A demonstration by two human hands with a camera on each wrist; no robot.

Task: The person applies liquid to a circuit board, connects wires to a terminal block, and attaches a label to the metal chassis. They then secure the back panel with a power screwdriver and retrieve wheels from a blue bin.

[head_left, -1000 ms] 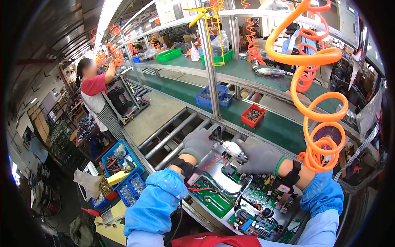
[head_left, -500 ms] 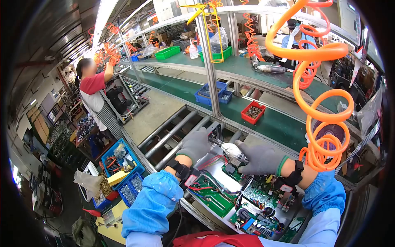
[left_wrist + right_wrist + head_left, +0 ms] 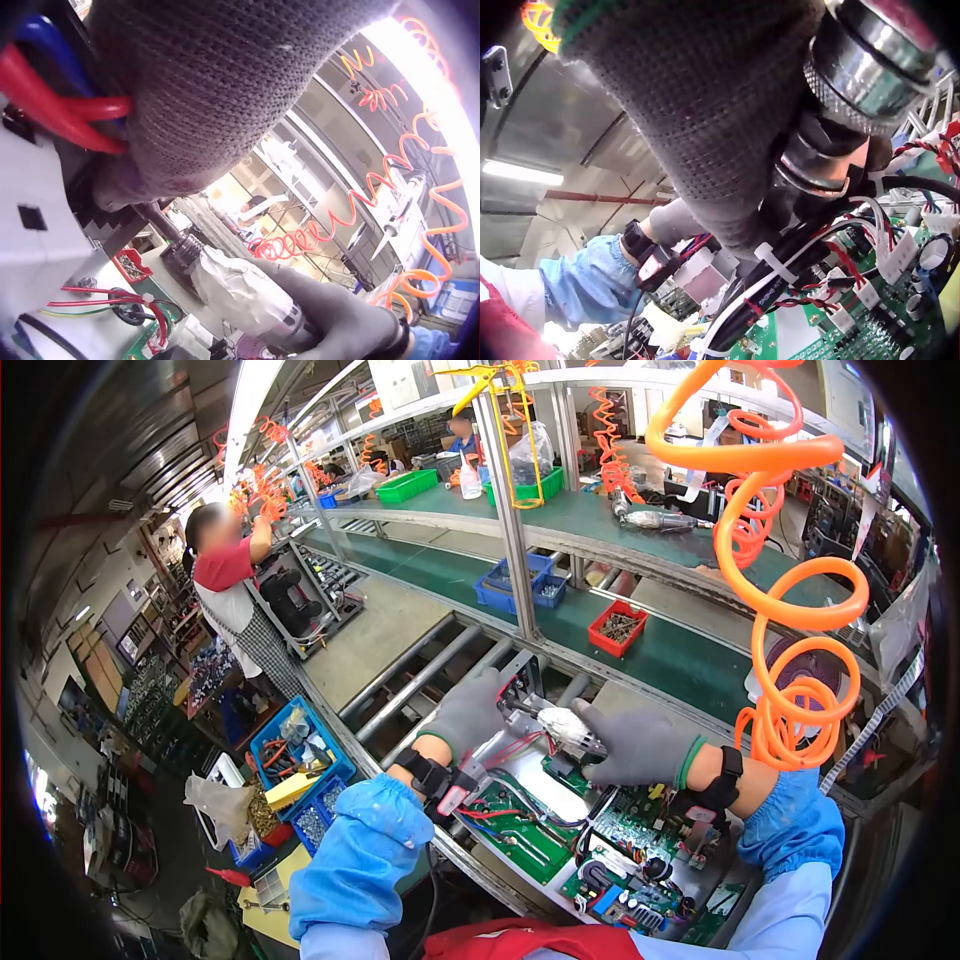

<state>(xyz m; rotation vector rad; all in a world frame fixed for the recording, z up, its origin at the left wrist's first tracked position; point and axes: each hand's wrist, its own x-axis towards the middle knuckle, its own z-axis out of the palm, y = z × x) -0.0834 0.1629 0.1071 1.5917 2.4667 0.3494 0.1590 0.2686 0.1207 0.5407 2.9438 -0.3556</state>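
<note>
My gloved right hand [image 3: 640,748] grips an air screwdriver [image 3: 572,730], its body wrapped in whitish tape. The driver's thin shank points left, and in the left wrist view its tip reaches right under the left fingertips. My gloved left hand [image 3: 470,715] curls over the far end of a metal chassis [image 3: 545,790], fingers at a dark upright panel [image 3: 527,675]; the glove hides what lies beneath. Thick red wires [image 3: 67,116] pass close by that hand. Inside the chassis are green circuit boards [image 3: 515,842] and bundled cables [image 3: 757,300].
An orange coiled air hose [image 3: 785,610] hangs at the right. Conveyor rollers [image 3: 430,665] lie beyond the chassis. A red bin [image 3: 617,628] of small metal parts stands on the green belt. Blue bins [image 3: 300,745] are at the left. Another person [image 3: 230,580] stands farther left.
My left hand has shifted slightly left and down, showing more of the dark panel. The right hand and screwdriver stay nearly in place. The orange hose has swung slightly right.
</note>
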